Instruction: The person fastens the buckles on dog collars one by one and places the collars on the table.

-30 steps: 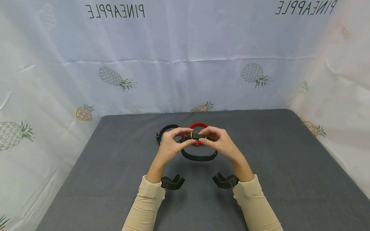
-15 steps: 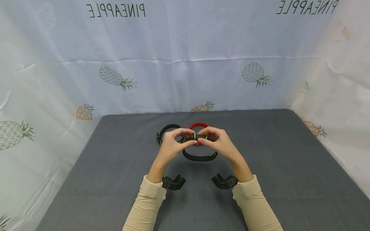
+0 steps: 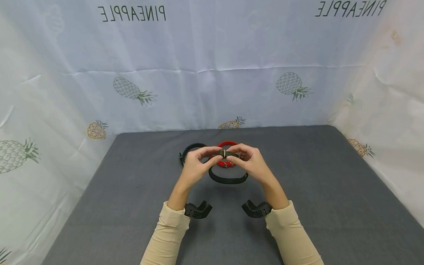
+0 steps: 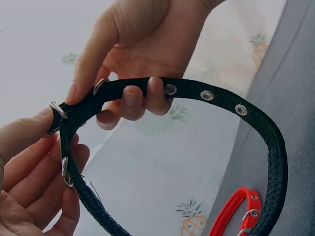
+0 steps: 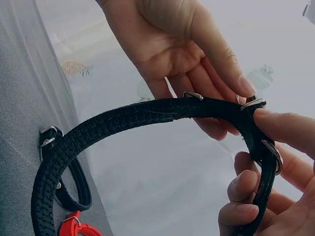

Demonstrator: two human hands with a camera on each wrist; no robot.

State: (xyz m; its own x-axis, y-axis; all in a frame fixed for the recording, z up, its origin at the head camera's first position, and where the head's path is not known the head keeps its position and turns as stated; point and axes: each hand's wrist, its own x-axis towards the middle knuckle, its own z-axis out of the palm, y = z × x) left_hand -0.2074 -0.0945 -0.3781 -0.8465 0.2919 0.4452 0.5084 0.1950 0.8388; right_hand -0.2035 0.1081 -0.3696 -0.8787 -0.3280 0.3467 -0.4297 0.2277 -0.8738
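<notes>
A dark green dog collar [image 3: 229,181], bent into a loop, is held up above the table between both hands. My left hand [image 3: 195,164] pinches it beside the metal buckle [image 4: 58,110], thumb against the strap. From the other side my right hand [image 3: 253,162] holds the strap, its thumb near a metal loop [image 4: 100,86] and its fingers behind and under the band. Several metal eyelets [image 4: 207,95] run along the strap by the right hand. A D-ring [image 5: 193,95] sits on the band near the left fingers. How far the strap's end passes through the buckle is hard to tell.
Behind the hands, a red collar [image 3: 227,143] and a black collar [image 3: 189,147] lie on the grey table [image 3: 130,197], partly hidden by them. A pineapple-print curtain [image 3: 210,97] stands around the table's back and sides.
The buckle has shifted slightly right between the fingers, and the held part of the collar is tilted differently. Both hands keep hold of it, almost in place.
</notes>
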